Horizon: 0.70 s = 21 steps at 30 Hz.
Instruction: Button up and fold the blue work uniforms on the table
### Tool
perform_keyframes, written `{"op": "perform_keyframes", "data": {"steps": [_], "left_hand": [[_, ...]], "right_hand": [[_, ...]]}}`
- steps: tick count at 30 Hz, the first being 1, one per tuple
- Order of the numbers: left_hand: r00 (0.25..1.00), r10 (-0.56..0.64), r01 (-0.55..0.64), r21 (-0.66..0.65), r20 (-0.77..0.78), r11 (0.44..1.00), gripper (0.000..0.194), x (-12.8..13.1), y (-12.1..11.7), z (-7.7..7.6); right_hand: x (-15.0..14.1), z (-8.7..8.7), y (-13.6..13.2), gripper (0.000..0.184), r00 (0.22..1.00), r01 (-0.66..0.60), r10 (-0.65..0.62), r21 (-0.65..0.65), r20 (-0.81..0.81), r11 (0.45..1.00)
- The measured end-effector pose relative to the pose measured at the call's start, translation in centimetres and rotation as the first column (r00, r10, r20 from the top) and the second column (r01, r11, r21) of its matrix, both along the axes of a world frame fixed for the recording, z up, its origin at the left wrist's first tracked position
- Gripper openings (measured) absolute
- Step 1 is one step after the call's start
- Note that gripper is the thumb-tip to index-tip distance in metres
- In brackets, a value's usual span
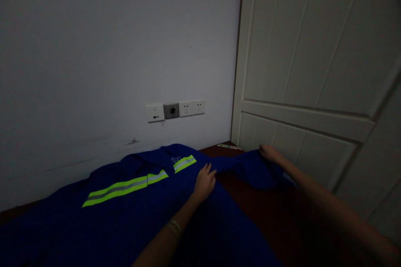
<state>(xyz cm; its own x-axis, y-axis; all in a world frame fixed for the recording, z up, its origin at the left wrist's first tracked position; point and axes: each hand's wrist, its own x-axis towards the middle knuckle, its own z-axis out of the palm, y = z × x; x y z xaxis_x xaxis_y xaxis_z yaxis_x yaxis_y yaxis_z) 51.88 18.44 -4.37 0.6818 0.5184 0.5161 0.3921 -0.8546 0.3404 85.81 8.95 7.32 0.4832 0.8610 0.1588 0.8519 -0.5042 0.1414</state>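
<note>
A dark blue work jacket (125,217) with yellow-green reflective stripes (122,187) lies spread flat on a dark reddish-brown surface (250,208). My left hand (205,181) rests flat on the jacket near the shoulder, fingers stretched out. My right hand (268,153) reaches further right and grips the end of the jacket's sleeve (247,167), which is stretched out toward the door. The room is dim.
A pale wall (109,50) stands behind the surface, with a row of sockets and a switch (174,110). A white panelled door (313,71) closes off the right side. A small flat printed item (229,146) lies at the far corner by the door.
</note>
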Motion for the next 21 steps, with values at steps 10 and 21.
{"op": "perform_keyframes", "data": {"steps": [10,21], "left_hand": [[0.999,-0.024,0.020,-0.119,-0.032,0.993,0.034,0.0,-0.2,0.2],[0.998,-0.017,0.002,-0.214,-0.066,0.977,0.036,0.2,0.3,0.3]], "right_hand": [[-0.8,7.3,-0.3,0.033,0.970,0.118,-0.147,0.153,0.196,0.981],[-2.3,12.0,-1.1,0.034,0.968,0.089,-0.114,0.120,0.223,0.989]]}}
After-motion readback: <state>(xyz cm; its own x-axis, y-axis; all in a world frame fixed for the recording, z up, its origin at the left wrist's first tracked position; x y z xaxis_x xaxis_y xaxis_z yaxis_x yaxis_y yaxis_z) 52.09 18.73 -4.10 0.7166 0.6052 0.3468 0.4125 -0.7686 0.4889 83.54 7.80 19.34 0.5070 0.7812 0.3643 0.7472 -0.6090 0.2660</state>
